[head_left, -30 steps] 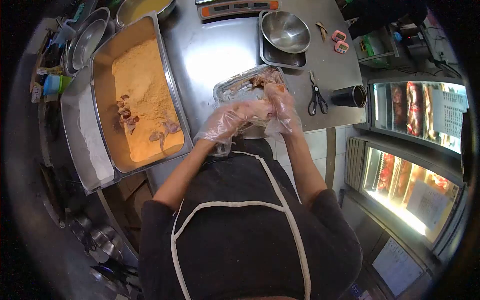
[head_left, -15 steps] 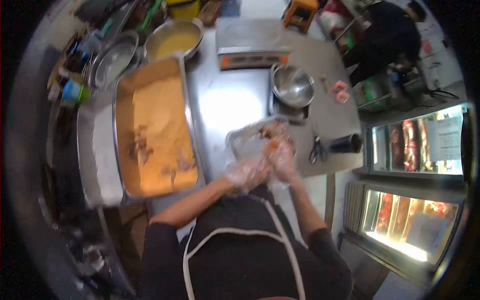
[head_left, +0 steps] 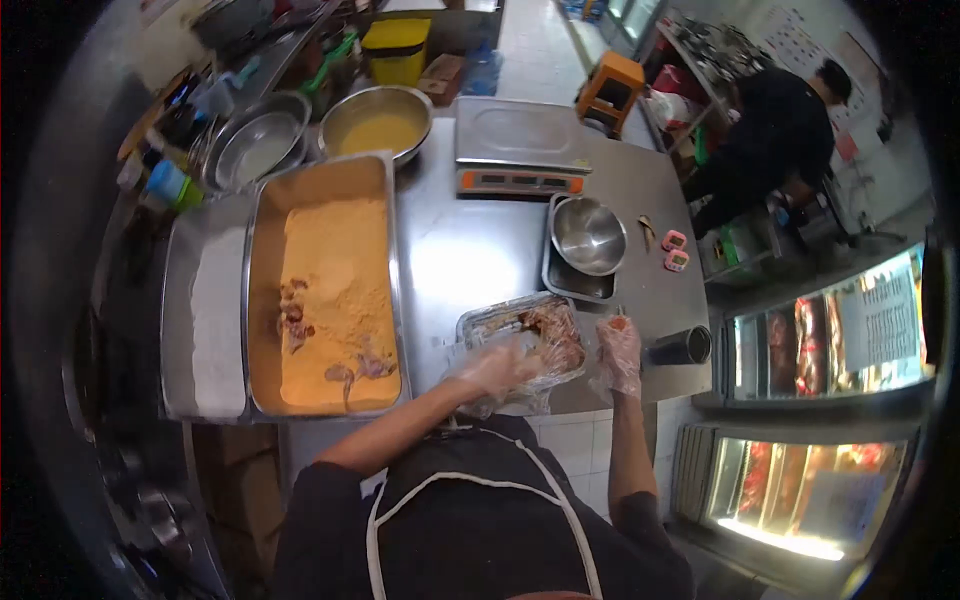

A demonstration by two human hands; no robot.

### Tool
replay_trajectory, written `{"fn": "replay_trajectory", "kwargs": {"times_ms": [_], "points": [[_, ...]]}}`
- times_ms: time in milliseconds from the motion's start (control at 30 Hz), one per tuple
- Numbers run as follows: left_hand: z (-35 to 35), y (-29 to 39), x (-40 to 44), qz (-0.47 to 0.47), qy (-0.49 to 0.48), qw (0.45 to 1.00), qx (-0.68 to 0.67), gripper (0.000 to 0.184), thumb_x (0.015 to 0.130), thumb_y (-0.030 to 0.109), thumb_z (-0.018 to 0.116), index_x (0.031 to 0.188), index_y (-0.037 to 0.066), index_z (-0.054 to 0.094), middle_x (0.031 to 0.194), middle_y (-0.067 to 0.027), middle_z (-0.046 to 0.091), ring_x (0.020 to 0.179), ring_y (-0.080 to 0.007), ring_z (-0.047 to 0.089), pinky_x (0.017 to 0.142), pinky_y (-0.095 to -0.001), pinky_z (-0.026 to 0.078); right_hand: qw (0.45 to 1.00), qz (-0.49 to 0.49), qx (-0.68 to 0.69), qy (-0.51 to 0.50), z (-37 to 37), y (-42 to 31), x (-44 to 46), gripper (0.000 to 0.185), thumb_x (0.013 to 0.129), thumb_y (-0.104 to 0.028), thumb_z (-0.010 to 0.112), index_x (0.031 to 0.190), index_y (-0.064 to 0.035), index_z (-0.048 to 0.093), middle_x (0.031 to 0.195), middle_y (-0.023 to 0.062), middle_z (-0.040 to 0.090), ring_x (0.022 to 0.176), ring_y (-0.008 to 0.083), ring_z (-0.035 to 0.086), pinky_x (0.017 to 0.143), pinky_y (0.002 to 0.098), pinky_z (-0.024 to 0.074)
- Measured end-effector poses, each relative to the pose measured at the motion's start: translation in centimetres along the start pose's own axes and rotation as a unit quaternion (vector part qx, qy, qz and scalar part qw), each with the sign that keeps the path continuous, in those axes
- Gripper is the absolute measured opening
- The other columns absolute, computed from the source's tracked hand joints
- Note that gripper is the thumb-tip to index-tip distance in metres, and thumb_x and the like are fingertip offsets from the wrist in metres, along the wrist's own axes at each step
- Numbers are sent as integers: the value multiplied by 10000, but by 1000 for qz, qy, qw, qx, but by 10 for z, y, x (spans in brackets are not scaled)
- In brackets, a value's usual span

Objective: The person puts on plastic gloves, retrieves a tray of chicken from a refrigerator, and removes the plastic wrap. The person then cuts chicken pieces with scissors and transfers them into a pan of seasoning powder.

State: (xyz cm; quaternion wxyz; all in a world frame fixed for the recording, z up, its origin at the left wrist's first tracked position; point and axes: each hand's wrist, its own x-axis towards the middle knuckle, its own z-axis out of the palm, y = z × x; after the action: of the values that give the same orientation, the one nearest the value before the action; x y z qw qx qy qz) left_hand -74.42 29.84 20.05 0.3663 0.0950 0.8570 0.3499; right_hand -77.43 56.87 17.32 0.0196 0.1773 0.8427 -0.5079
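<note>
My left hand (head_left: 500, 367), in a clear plastic glove, is over the near left part of a clear plastic-lined tray (head_left: 480, 322). Its fingers are blurred, so their grip cannot be made out. Raw meat pieces (head_left: 560, 330) lie in the tray's right side. To the right of the tray, my gloved right hand (head_left: 618, 352) is closed over the scissors, mostly hidden beneath it; only a thin metal tip (head_left: 620, 310) shows past the fingers. A small reddish patch is visible at the fingertips.
At left stand a deep pan of orange-yellow powder (head_left: 335, 240) with meat pieces and a pan of white powder (head_left: 215, 320). A scale (head_left: 520, 135), steel bowl (head_left: 588, 236), black cup (head_left: 682, 347) and pink timers (head_left: 676, 260) share the table. Another person (head_left: 770, 120) stands at the back right.
My hands were together over the tray and have separated. The right moved right, onto the scissors; the left stays near the tray. The view has tilted up.
</note>
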Motion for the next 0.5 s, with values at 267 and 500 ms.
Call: {"fn": "replay_trajectory", "kwargs": {"times_ms": [267,500], "points": [[16,-32,67,187,234,951,-75,483,753,245,642,1211,111,562,810,-139,656,704,-272,642,573,-398,531,977,24,191,-90,63,-35,-53,444,830,-258,729,1148,-27,522,943,60,610,741,117,590,581,254,482],[1,-18,30,220,165,933,-233,561,652,227,825,1131,48,592,1084,-109,646,940,-208,630,717,-332,553,972,-65,200,-109,85,-57,-47,397,832,-212,684,1155,-40,529,996,40,587,824,143,596,706,268,501]]}}
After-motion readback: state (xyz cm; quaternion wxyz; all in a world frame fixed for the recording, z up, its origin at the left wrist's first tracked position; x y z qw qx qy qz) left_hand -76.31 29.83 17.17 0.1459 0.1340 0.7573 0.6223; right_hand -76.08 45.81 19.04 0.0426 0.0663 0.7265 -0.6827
